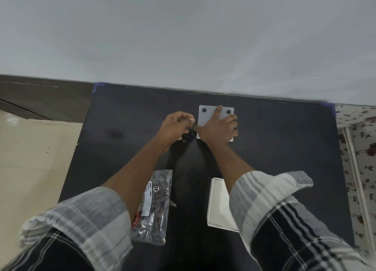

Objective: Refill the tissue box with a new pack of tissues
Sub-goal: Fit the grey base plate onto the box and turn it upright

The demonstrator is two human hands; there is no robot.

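Observation:
A white square tissue box (207, 116), its upper face carrying two black dots, lies at the far middle of the black table (274, 148). My right hand (218, 128) rests on top of it, index finger stretched across the face and the other fingers curled over the right edge. My left hand (176, 125) is closed just left of the box, thumb and fingertips pinched together near its left edge; what they pinch is not visible. A tissue pack (152, 207) in clear plastic with a white label lies near the front left, beside my left forearm.
A white open tray-like box part (217, 205) lies at the front right, partly under my right sleeve. A grey wall runs along the table's far edge. Tiled floor shows at the left, and a flowered cloth with a white frame (358, 169) at the right.

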